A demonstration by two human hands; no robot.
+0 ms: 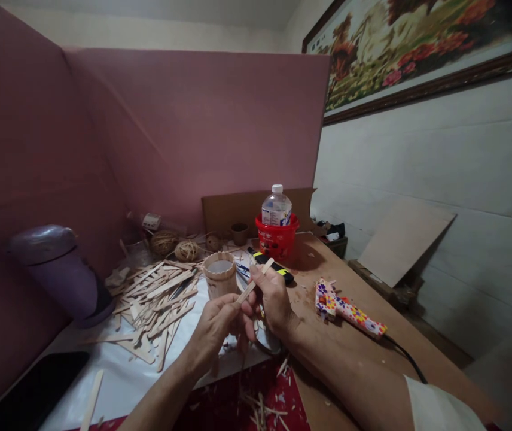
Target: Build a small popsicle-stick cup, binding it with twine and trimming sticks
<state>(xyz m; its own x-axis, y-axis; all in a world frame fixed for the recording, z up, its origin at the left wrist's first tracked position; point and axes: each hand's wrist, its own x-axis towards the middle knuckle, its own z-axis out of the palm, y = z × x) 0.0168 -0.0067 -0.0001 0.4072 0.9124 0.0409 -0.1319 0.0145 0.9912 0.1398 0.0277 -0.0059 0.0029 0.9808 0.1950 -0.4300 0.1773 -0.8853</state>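
A pale wooden stick (252, 284) is held at a slant between both hands. My left hand (224, 318) pinches its lower end, and my right hand (273, 294) has its fingers closed round the upper part. Just behind the hands stands a round cup (219, 270) with wooden sticks round its side. To the left a loose pile of wooden sticks (161, 305) lies on a white sheet (134, 392). A black and yellow cutter (285, 274) rests beyond my right hand.
At the back, a red bucket (277, 239) holds a clear bottle (276, 206). A flowered glue gun (348, 311) with a cable lies right. Left are a purple lamp-like object (61, 275) and a black phone-like slab (36, 386). Twine balls (186, 251) sit behind the pile.
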